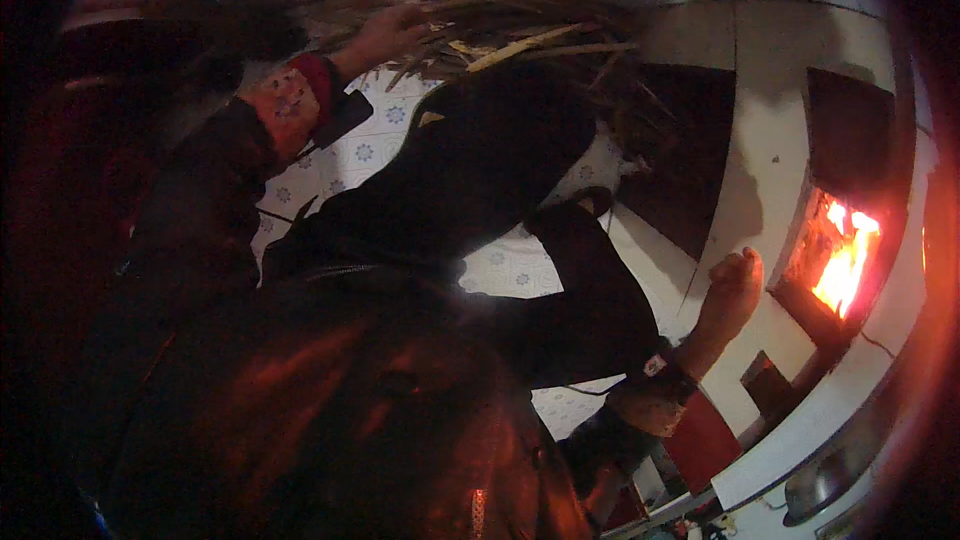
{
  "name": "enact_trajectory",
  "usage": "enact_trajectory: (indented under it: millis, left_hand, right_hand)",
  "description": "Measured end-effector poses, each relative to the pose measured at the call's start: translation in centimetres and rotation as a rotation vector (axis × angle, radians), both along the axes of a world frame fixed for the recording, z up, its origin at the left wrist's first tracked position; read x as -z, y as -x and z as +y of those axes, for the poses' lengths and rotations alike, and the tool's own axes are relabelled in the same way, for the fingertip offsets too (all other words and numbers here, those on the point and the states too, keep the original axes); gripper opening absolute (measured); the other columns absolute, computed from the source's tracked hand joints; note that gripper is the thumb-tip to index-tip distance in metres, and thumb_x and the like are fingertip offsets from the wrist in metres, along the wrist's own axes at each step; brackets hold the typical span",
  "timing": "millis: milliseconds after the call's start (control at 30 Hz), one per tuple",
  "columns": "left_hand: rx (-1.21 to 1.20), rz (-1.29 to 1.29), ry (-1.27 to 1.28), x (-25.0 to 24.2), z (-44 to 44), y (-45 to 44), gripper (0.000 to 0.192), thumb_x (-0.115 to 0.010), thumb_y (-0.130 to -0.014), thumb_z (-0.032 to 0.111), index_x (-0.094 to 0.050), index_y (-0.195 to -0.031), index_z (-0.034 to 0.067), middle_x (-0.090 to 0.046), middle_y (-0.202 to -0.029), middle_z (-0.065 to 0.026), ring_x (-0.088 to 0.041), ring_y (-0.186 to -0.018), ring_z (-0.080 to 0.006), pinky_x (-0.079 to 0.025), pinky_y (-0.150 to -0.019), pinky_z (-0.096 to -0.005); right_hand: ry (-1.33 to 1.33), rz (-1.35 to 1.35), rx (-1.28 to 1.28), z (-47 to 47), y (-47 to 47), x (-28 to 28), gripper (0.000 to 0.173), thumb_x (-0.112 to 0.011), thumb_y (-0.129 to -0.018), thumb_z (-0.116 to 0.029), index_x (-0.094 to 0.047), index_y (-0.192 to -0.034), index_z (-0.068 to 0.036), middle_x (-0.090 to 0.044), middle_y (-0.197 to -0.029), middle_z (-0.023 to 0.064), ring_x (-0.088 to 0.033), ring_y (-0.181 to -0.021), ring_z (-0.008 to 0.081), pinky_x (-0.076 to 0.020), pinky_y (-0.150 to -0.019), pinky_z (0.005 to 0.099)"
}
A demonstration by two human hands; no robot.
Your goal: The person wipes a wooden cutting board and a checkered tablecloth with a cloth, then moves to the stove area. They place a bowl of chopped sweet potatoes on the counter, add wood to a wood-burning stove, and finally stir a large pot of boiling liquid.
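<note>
My left hand (386, 36) is stretched out over a heap of sticks and split kindling (517, 45) by the tiled wall. Its fingers lie at the near side of the heap; blur and dim light hide whether they grip a piece. My right hand (727, 292) is raised just before the fire opening of a pale stove (772, 120), fingers curled in and nothing visible in them. Bright flames (847, 262) burn inside that opening, a short way beyond the hand. My dark-clad legs (480, 165) are bent between the two hands.
Flower-patterned flooring (517, 270) shows between my legs. A dark rectangular area (675, 157) marks the stove's side, with a small square opening (766, 382) lower down. A red panel (705, 442) stands by my right sleeve. A rounded metal vessel (821, 484) sits at lower right.
</note>
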State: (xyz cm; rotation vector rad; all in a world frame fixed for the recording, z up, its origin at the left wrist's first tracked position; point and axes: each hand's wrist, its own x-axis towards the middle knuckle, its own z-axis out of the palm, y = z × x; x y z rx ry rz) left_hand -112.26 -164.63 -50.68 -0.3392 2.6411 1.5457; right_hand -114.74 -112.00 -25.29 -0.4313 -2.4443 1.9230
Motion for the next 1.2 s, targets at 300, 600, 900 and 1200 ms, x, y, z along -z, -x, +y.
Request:
enact_trajectory:
  millis: [300,600,900,1200]
  left_hand:
    - [0.018,-0.233,0.255,8.4,-2.6,-1.6,0.044,-0.060,-0.078,0.035,-0.057,-0.110,0.005,-0.062,-0.102,-0.0186,-0.058,-0.096,-0.0336,-0.046,-0.082,-0.0426]
    - [-0.174,-0.154,0.656,12.2,-2.1,3.6,0.040,-0.062,-0.076,0.031,-0.059,-0.109,0.009,-0.050,-0.119,-0.0185,-0.049,-0.106,-0.0433,-0.045,-0.081,-0.0510]
    - [-0.038,-0.275,0.390,8.8,0.0,2.5,0.041,-0.050,-0.088,0.041,-0.059,-0.108,0.006,-0.060,-0.099,-0.0217,-0.058,-0.089,-0.0387,-0.044,-0.081,-0.0479]
    - [-0.165,-0.238,0.536,11.9,-1.3,7.9,0.040,-0.054,-0.082,0.042,-0.061,-0.100,0.006,-0.058,-0.096,-0.0236,-0.058,-0.089,-0.0390,-0.047,-0.073,-0.0494]
  right_hand:
    - [-0.070,-0.279,-0.044,-4.9,-2.1,7.7,0.021,-0.054,-0.087,-0.023,-0.056,-0.094,-0.003,-0.055,-0.072,0.0042,-0.049,-0.062,0.0119,-0.0395,-0.057,0.0248]
    - [-0.145,-0.291,-0.148,-7.4,-0.9,6.8,0.015,-0.049,-0.089,-0.014,-0.056,-0.092,0.000,-0.053,-0.067,0.0044,-0.047,-0.061,0.0099,-0.0379,-0.060,0.0234]
    - [-0.261,-0.242,-0.289,-7.3,-0.4,6.7,0.017,-0.049,-0.088,-0.016,-0.055,-0.093,-0.001,-0.051,-0.067,0.0031,-0.046,-0.062,0.0100,-0.0376,-0.061,0.0227]
    - [-0.179,-0.316,-0.245,-6.9,-0.3,7.0,0.014,-0.050,-0.089,-0.014,-0.055,-0.092,-0.001,-0.051,-0.071,0.0031,-0.045,-0.061,0.0093,-0.0385,-0.059,0.0229]
